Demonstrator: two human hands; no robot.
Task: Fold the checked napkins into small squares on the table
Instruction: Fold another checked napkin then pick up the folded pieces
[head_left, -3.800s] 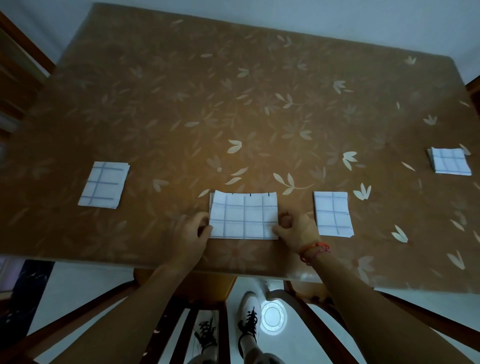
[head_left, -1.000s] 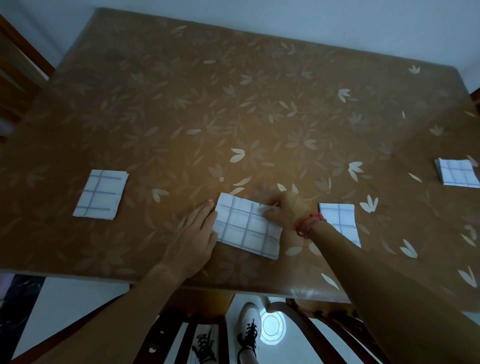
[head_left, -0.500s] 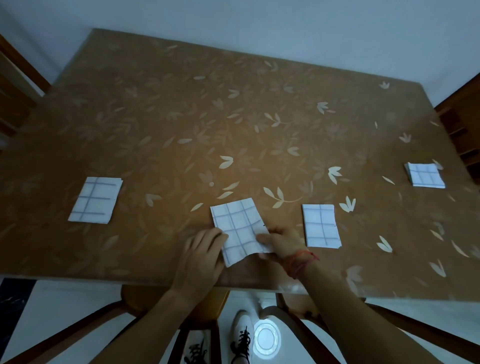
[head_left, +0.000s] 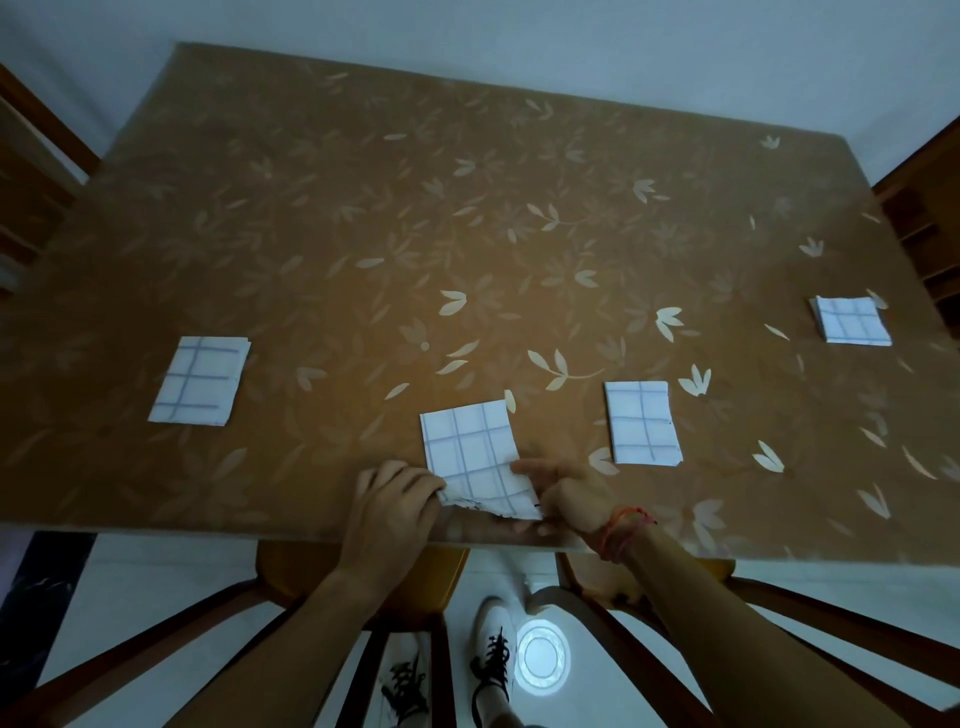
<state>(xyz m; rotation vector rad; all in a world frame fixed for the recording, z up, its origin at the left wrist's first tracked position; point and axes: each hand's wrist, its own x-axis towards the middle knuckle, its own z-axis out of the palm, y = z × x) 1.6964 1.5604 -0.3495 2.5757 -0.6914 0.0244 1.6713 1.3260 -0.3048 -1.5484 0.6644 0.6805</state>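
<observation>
Brown surface: the table (head_left: 467, 218) carries a leaf-patterned covering, seen from the head camera looking down over its near edge.
Napkin in work: a white checked napkin (head_left: 470, 452) lies near the table's front edge, slightly turned, its near edge lifted and crumpled between the two hands.
Left hand: the left hand (head_left: 392, 506) rests at the napkin's near left corner, fingers curled narrow, pinching that corner.
Right hand: the right hand (head_left: 563, 496) is at the napkin's near right corner, a finger lying along the right edge and the others tucked under the cloth, gripping it.
Wristband: a red cord bracelet (head_left: 621, 530) sits on the right wrist.
Folded napkin, left: a folded checked piece (head_left: 200, 382) lies flat, well apart to the left.
Folded napkin, near right: another folded piece (head_left: 643, 430) lies flat just right of the right hand, not touching it.
Folded napkin, far right: a smaller square (head_left: 852, 319) lies close to the table's right edge; it looks layered, how many layers I cannot tell.
Below the table: wooden chair frames (head_left: 613, 613) and dark-laced white shoes (head_left: 493, 665) show on a pale floor.
</observation>
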